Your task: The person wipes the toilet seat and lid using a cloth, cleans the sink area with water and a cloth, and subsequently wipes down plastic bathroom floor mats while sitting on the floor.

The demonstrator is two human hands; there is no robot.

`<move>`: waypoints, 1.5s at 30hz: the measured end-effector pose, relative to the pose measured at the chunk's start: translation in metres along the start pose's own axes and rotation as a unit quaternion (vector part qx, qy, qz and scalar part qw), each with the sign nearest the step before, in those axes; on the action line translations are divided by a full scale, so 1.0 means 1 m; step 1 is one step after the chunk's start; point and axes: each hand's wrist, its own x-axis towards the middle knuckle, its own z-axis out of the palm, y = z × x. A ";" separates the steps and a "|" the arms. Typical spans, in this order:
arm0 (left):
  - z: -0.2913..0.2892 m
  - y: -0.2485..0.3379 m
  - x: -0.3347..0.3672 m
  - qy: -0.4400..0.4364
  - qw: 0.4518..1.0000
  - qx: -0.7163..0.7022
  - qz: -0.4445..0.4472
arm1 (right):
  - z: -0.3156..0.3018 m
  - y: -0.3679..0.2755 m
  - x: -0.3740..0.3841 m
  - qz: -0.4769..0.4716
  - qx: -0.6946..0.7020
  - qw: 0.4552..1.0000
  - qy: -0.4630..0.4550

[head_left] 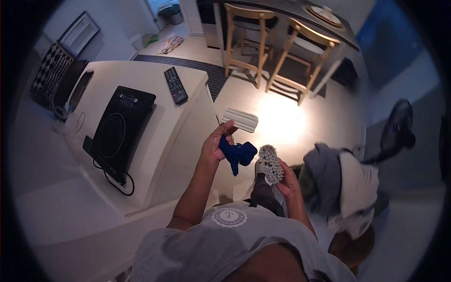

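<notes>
My left hand (217,146) is closed, with a white ribbed rectangular piece (243,121) pinched between thumb and fingers. A crumpled dark blue cloth (238,153) hangs from the same hand, below that piece. In my right hand (288,181) is a long oval fuzzy grey pad (271,162) with dark specks on its shaggy face. This hand grips it from its right side, and the fingers behind are partly hidden. Both hands are raised in front of my body, apart from each other, beside the white cabinet (162,162).
A black induction hob (117,129) with a loose cord and a black remote control (175,85) lie on the cabinet. Wooden bar stools (249,40) stand at a dark counter ahead. To the right are a heap of grey and beige clothes (336,178) and a black fan (398,124).
</notes>
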 end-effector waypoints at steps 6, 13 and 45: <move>0.042 0.041 0.063 0.024 0.995 -0.054 0.085 | 0.034 -0.102 0.144 0.068 -0.080 0.994 -0.028; 0.091 0.120 0.137 0.073 0.972 -0.133 0.179 | 0.149 -0.193 0.300 0.115 -0.138 0.980 -0.090; -0.008 0.548 0.335 0.317 0.605 -0.418 0.599 | 0.722 0.013 0.941 0.452 -0.332 0.683 -0.468</move>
